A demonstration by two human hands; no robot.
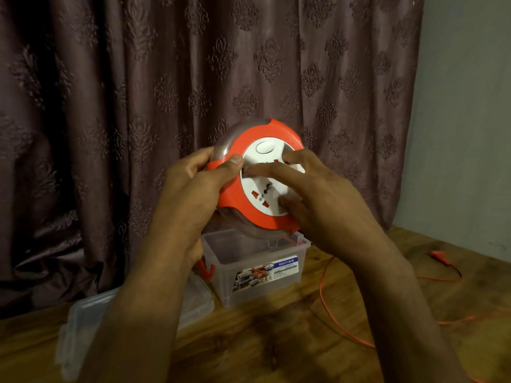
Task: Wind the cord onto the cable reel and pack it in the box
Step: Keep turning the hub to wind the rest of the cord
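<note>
While the left hand [193, 183] grips the cable reel [257, 175] rim and right hand [312, 194] fingers spread on its hub, the slack cord [329, 308] could snag beneath them.

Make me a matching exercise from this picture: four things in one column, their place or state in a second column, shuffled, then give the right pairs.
Things
1. cable reel
2. box
3. lid
4. cord

Place or state
A. flat on the table, left of the box
B. trailing loose across the table
C. held up in both hands
D. standing open, below the reel

Pairs: 1-C, 2-D, 3-A, 4-B
</note>
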